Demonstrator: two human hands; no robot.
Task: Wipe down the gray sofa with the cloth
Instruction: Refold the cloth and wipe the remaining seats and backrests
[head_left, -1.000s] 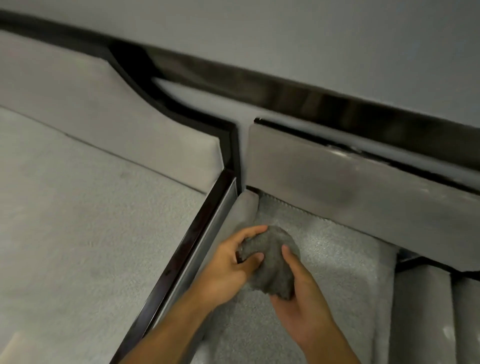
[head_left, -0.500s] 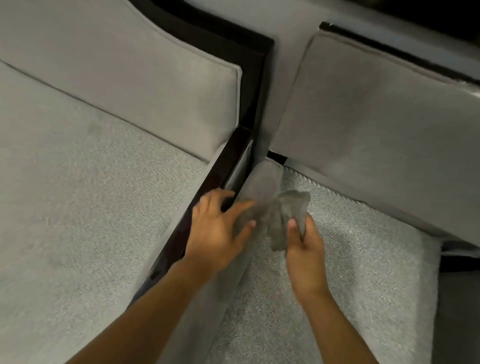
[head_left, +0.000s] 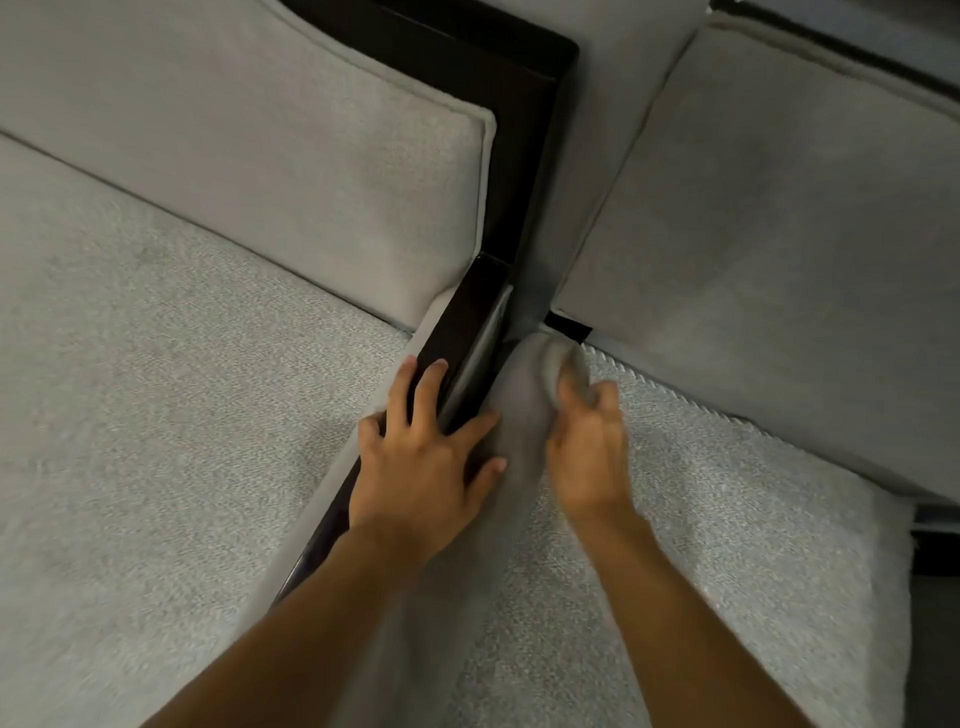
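The gray sofa (head_left: 753, 519) fills the view, with a seat cushion on the right and a padded armrest running up the middle. A small gray cloth (head_left: 563, 366) is bunched at the far end of that armrest, near the back cushion. My right hand (head_left: 589, 452) grips the cloth and presses it against the armrest. My left hand (head_left: 423, 462) lies spread with straight fingers across the armrest and the dark wooden frame (head_left: 467, 332) beside it. The cloth is blurred and mostly hidden by my fingers.
A second gray seat (head_left: 156, 415) with its back cushion (head_left: 291, 171) lies on the left, beyond the dark frame. The right back cushion (head_left: 779, 249) stands close behind the cloth. A dark gap (head_left: 935, 551) shows at the right edge.
Both hands held the bunched cloth a second ago. My left hand let go and spread on the armrest and frame. My right hand carried the cloth farther up to the armrest's end.
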